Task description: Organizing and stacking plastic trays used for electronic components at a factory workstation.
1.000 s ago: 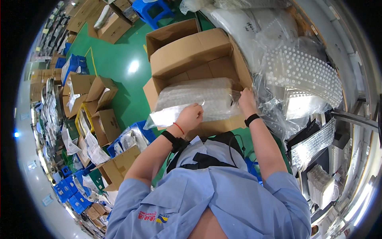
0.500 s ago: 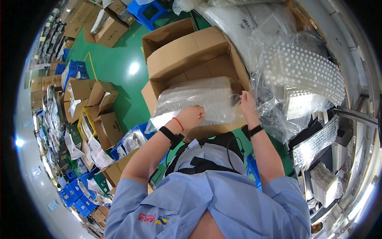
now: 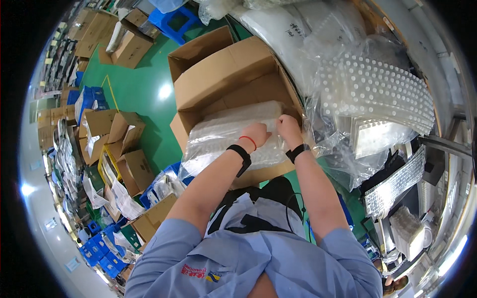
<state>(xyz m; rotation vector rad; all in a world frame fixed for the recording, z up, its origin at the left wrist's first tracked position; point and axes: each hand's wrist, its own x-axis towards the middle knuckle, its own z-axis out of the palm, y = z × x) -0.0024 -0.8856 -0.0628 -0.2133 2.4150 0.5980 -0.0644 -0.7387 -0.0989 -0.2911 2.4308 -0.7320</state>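
Observation:
A clear plastic bag [image 3: 218, 134] with pale, ridged contents lies across the near part of an open cardboard box [image 3: 223, 74]. What exactly is inside the bag I cannot make out. My left hand [image 3: 256, 135] is closed over the bag's right part, its fingers gripping the film. Close beside it, my right hand [image 3: 289, 130] pinches the bag near its right end, by the box's right wall. Fingertips of both hands are partly hidden by the fists.
Clear bags and dotted plastic sheets [image 3: 377, 89] are heaped right of the box. A blue stool [image 3: 174, 25] stands beyond it. Opened cartons [image 3: 134, 169] and blue bins [image 3: 99, 251] crowd the left side of the green floor [image 3: 149, 64].
Both hands have come closer together over the bag: the left moved right and a little farther away, the right moved left. The view has shifted slightly.

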